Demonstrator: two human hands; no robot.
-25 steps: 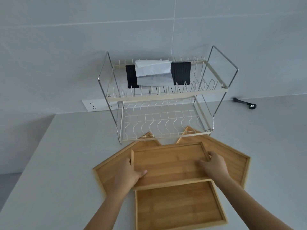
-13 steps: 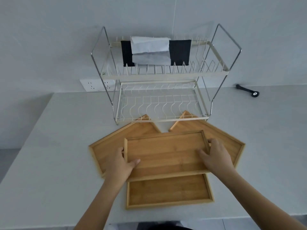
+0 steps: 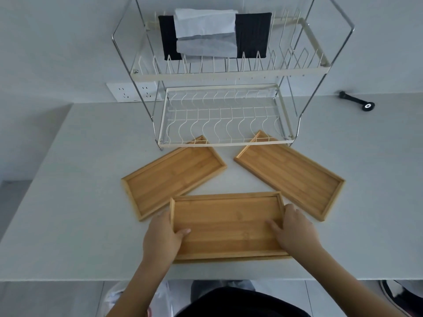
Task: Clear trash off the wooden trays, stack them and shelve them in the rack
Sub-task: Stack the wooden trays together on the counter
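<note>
I hold a wooden tray [image 3: 226,223] by its two short ends, right over a second tray whose front rim [image 3: 231,259] shows just beneath it. My left hand [image 3: 162,239] grips the left end, thumb inside the tray. My right hand [image 3: 295,232] grips the right end the same way. Two more wooden trays lie at angles behind: a left tray [image 3: 171,177] and a right tray [image 3: 290,175]. All trays look bare. Behind them stands the two-tier wire rack [image 3: 224,117], its lower shelf bare.
The rack's top shelf holds a black cloth [image 3: 251,33] with white paper [image 3: 206,33] draped over it. A small black tool [image 3: 357,101] lies at the back right of the white table [image 3: 80,202]. A wall socket [image 3: 132,92] sits behind the rack. The table's front edge is close to me.
The held tray has come toward me from over the two angled trays and now sits squarely above the near tray. My view has tilted down, showing the table's front edge.
</note>
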